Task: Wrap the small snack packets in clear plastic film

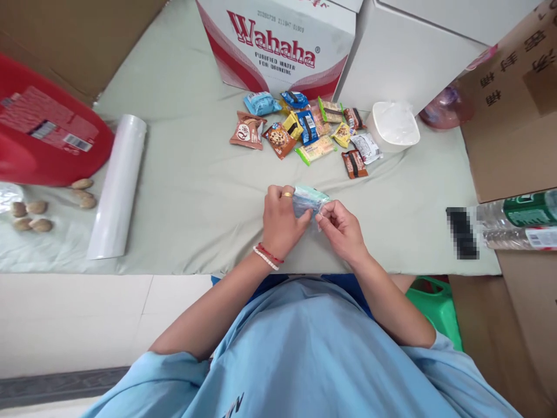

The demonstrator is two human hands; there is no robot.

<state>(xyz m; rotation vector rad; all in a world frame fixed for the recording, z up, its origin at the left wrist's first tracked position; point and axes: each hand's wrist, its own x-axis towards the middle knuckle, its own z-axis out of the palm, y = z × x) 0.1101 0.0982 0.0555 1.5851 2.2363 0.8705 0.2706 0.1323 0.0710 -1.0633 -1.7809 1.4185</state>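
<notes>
Close to the table's front edge, my left hand (282, 219) is wrapped over a small snack packet (310, 196) with a pale green top, inside or under clear plastic film. My right hand (342, 229) pinches the right end of that film between thumb and fingertips. Much of the packet is hidden under the left fingers. Beyond the hands lies a loose pile of wrapped snacks, among them a brown packet (248, 130), a cookie packet (279, 140), a green and cream packet (316, 150) and a small brown packet (354, 164).
A Wahaha carton (282, 46) stands behind the snacks, with a white tub (394, 126) to their right. At left are a plastic film roll (119, 186), a red container (47, 122) and several walnuts (37, 207). Plastic bottles (522, 212) lie by a cardboard box (513, 116) at right.
</notes>
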